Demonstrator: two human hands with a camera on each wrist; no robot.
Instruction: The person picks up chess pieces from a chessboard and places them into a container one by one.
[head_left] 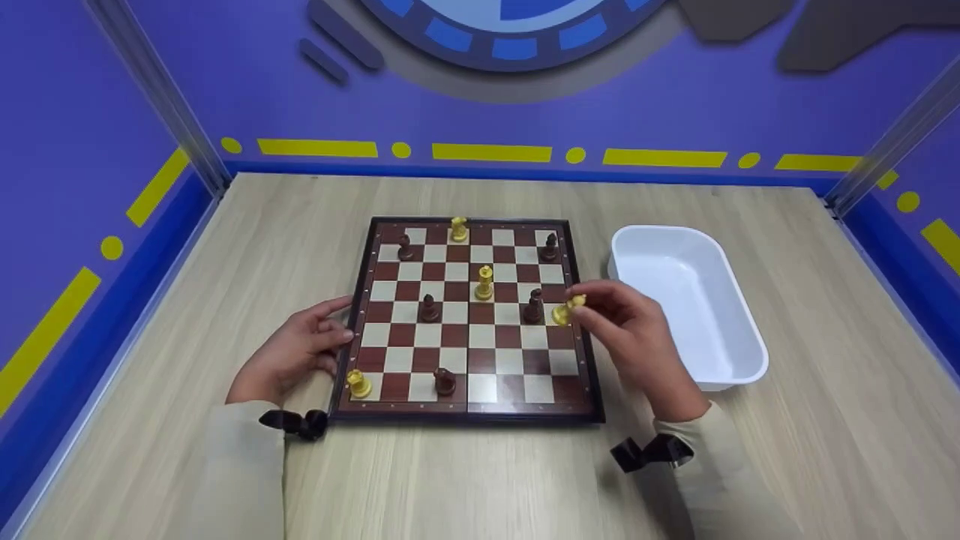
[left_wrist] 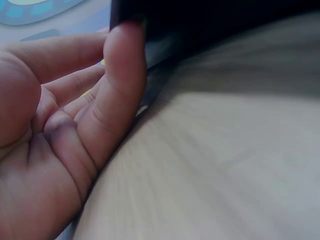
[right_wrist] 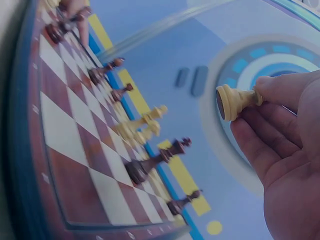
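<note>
My right hand (head_left: 634, 330) pinches a yellow chess piece (right_wrist: 235, 102) between thumb and fingertips over the right side of the chessboard (head_left: 510, 361). The piece's base shows in the right wrist view, while its top is hidden by the fingers. Beside it stands a tall dark chess piece (head_left: 533, 307). My left hand (head_left: 289, 349) touches the board's left edge with fingertips and thumb. On the board stand a yellow piece (head_left: 484, 283) near the middle, a yellow knight (head_left: 458, 229) at the far side, a yellow rook (head_left: 359, 385) at the near left corner and a dark knight (head_left: 444, 382).
A white plastic tub (head_left: 752, 352) stands right of the board, close to my right forearm. Other dark pieces stand on the board: one (head_left: 405, 247) far left, one (head_left: 550, 247) far right, one (head_left: 429, 309) left of the middle. A blue-purple wall (head_left: 405, 112) borders the wooden table (head_left: 450, 480).
</note>
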